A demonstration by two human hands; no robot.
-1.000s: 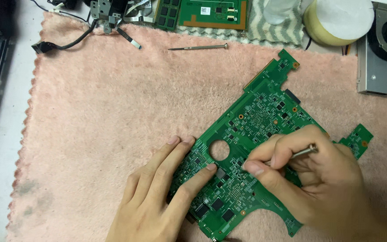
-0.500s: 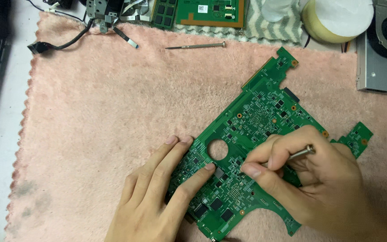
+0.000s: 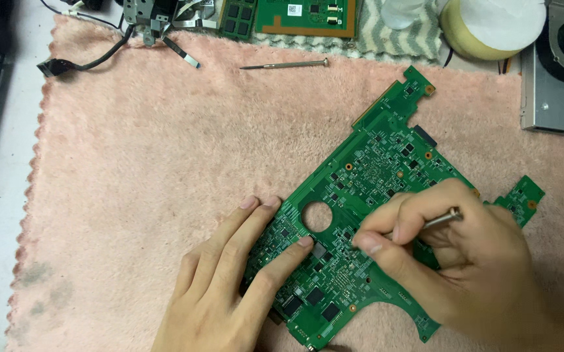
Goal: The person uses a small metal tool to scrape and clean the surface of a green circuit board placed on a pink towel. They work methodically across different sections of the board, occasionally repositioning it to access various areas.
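Board (image 3: pixel 386 195) lies flat on pink towel (image 3: pixel 151 163). Left hand (image 3: pixel 229 287) presses it, fingers spread; right hand (image 3: pixel 451 267) pinches a screwdriver (image 3: pixel 442 219). Thin, stiff, fragile (best gripped by edges).

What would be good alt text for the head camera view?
A left hand steadies a green circuit board on a pink towel, while the right hand holds a thin metal tool to it.

1. One head-worn view looks steeply down from above the worker's own side.
2. It sits close: the towel (image 3: pixel 164 163) fills most of the frame, hands entering from the bottom edge.
3. No second view shares the scene.
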